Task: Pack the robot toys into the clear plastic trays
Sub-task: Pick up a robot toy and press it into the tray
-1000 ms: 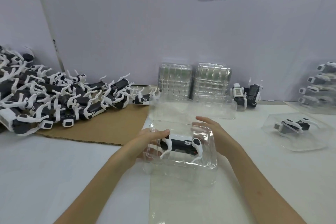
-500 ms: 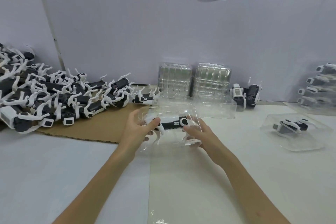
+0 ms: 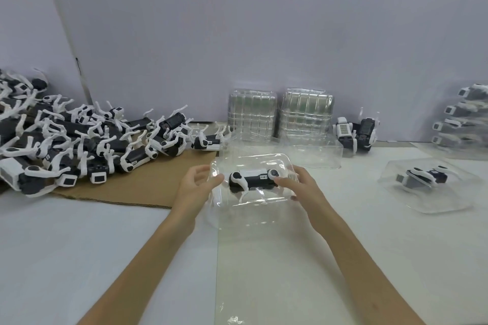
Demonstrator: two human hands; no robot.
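A black and white robot dog toy [image 3: 253, 179] lies on its side inside a clear plastic tray [image 3: 253, 163] at the middle of the white table. My left hand [image 3: 196, 187] grips the tray's left end, thumb on its top. My right hand [image 3: 301, 185] holds the right end, fingers over the toy's rear. The tray looks slightly lifted and tilted. A big heap of loose robot toys [image 3: 79, 140] covers the brown cardboard [image 3: 137, 187] at the left.
Two stacks of empty clear trays [image 3: 280, 113] stand against the back wall. A clear lid [image 3: 311, 155] lies behind my hands. Two loose toys [image 3: 356, 134] sit right of the stacks. A packed tray [image 3: 427, 185] lies at right, with stacked packed trays [image 3: 464, 124] beyond. A clear sheet [image 3: 264, 272] covers the near table.
The tray with the toy has travelled away from me and up off the table. Both hands went forward with it, keeping hold of its ends.
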